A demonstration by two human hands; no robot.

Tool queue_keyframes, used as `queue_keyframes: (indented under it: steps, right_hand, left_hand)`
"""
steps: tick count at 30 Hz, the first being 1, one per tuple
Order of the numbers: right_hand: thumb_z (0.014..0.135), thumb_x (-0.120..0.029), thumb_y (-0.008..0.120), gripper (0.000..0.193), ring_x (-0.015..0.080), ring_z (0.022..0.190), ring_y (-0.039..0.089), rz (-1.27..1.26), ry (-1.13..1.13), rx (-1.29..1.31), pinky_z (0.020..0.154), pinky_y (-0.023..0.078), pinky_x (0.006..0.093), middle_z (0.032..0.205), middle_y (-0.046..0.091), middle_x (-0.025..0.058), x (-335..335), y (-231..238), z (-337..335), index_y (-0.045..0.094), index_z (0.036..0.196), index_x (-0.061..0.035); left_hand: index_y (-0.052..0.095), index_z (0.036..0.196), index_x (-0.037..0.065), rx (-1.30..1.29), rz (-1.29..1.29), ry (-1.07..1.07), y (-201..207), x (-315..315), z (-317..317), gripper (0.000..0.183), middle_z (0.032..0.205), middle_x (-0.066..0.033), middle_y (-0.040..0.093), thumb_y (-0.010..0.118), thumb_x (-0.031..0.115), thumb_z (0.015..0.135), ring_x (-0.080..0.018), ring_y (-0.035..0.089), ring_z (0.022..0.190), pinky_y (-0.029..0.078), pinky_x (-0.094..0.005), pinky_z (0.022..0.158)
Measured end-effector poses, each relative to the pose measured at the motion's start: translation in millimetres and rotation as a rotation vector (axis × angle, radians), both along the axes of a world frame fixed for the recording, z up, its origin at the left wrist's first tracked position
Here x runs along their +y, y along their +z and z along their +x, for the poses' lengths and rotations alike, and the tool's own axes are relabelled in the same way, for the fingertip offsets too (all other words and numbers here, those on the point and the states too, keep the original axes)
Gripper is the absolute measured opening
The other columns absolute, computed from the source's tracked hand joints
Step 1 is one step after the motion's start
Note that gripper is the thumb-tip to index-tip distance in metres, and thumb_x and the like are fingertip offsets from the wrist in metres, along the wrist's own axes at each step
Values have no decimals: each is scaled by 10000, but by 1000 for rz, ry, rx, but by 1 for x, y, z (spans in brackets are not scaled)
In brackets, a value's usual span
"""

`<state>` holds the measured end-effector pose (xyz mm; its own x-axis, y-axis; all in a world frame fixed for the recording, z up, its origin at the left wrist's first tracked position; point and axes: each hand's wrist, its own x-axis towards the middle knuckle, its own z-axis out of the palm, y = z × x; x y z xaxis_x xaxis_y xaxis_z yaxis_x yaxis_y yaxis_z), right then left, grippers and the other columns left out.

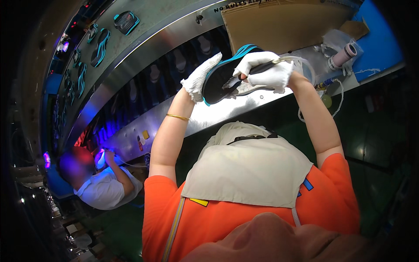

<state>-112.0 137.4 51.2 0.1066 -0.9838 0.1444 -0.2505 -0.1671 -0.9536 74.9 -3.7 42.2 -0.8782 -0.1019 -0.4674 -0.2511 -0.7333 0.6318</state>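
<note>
Metal bench [205, 117] below, blue-edged black sole [214, 86] over it: probably light, springy, best taken by the rim. Left hand [201, 77] holds that edge; right hand [269, 74] grips a slim dark tool [260, 68].

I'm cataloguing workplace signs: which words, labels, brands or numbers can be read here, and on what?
Metal rail: dark capital lettering beside the cardboard, partly legible, the rest blurred; I don't copy wording.
Black-and-blue shoe sole: no legible text.
Pink spool: any marking is too small to read.
</note>
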Motion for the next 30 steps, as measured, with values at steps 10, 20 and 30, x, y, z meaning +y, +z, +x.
queue_keyframes:
  steps: [10, 20, 30]
  right_hand:
    - [747, -39, 668, 107, 138, 825, 624, -10, -176, -191, 771, 506, 276, 873, 662, 58, 11, 0, 16, 662, 853, -46]
    - [800, -57, 675, 94, 93, 789, 606, 22, -237, -554, 727, 501, 255, 885, 659, 47, 19, -17, 50, 638, 875, -14]
    - [846, -27, 635, 70, 89, 716, 609, -342, -375, -390, 680, 493, 231, 851, 667, 65, 9, -21, 53, 622, 908, 3]
  left_hand:
    - [489, 1271, -3, 294, 140, 277, -21, 15, 3, 657, 1135, -194, 609, 320, 545, 950, -312, 646, 937, 553, -433, 813]
    - [482, 1296, 19, 543, 191, 422, -38, 30, 0, 729, 1180, -209, 581, 284, 613, 923, -330, 600, 1021, 495, -440, 900]
    - [498, 1274, 83, 480, 137, 571, -46, 44, -5, 671, 1158, -130, 598, 271, 614, 932, -252, 609, 1006, 514, -393, 883]
